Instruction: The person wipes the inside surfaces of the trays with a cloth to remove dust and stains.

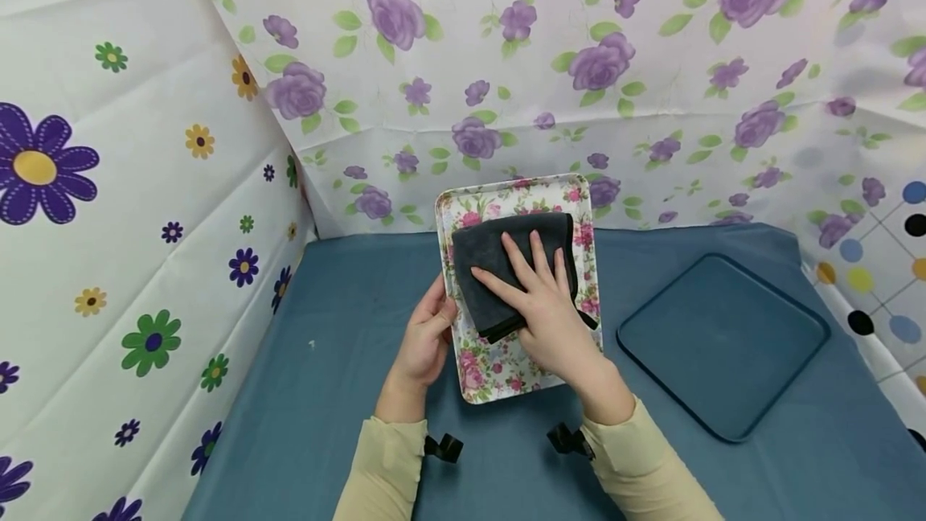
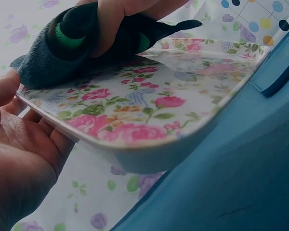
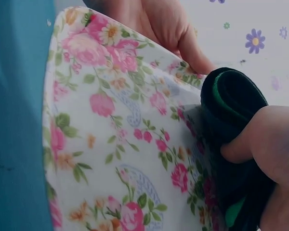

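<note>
My left hand grips the left rim of a white floral tray, thumb on top and fingers beneath. The tray is held up at a tilt above the table. Over its upper part lies a folded dark grey cloth, black-edged, with green showing inside the folds in the left wrist view. Across this cloth my right hand spreads its fingers, pressing it to the tray. In the right wrist view the right thumb bears on the near side of the folded cloth.
A blue-rimmed square tray lies at the right on the blue tablecloth. Flower-printed sheets hang behind and at the left, and a dotted sheet at the right. A black strap hangs at each wrist.
</note>
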Demonstrator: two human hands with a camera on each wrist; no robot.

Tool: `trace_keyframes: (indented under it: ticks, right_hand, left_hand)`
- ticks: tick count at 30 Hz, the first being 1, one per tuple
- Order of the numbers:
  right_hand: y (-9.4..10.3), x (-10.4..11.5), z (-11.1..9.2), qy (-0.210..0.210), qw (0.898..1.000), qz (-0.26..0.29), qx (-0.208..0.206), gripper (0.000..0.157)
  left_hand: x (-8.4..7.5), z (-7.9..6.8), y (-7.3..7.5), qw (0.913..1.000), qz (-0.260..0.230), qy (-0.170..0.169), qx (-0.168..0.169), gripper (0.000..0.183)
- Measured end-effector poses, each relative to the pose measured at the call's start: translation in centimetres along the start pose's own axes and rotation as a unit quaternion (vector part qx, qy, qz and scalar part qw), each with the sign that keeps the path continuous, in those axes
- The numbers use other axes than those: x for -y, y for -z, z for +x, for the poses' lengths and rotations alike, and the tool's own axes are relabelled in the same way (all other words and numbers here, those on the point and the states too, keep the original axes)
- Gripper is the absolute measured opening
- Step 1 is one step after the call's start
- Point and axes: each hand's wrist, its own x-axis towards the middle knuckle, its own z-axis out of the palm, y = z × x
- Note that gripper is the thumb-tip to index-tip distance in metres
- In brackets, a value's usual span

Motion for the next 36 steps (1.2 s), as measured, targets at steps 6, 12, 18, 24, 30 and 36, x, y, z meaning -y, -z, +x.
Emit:
trace_keyframes:
  ticks: [6,12,18,24,30,36]
  right_hand:
    - [-0.2,0.8,0.0,0.004,1.000,-0.006,0.023,0.119]
    - [-0.6,1.4,-0.4,0.006,0.999,-0.009,0.034,0.121]
    - [-0.9,1.9,-0.3,0.002,0.999,-0.010,0.039,0.118]
    - [-1.1,2.5,-0.3,-0.004,0.999,-0.013,0.044,0.115]
    - [-1.3,2.4,-0.1,0.012,0.999,-0.022,0.033,0.113]
    - [-1.0,1.8,-0.2,0.017,0.999,-0.028,0.023,0.117]
  left_hand:
    - [0.2,0.0,0.1,0.9998,0.008,-0.015,0.005,0.062]
    - [0.3,-0.3,0.1,0.9997,0.015,-0.018,0.008,0.065]
    - [0.2,-0.3,0.3,0.9994,0.031,-0.013,0.008,0.066]
    - [0.0,-0.4,0.3,0.9993,0.034,-0.011,0.009,0.063]
    - [-0.2,-0.4,0.4,0.9992,0.035,-0.020,0.006,0.062]
    - [-0.1,-0.1,0.4,0.9996,0.022,-0.016,0.002,0.060]
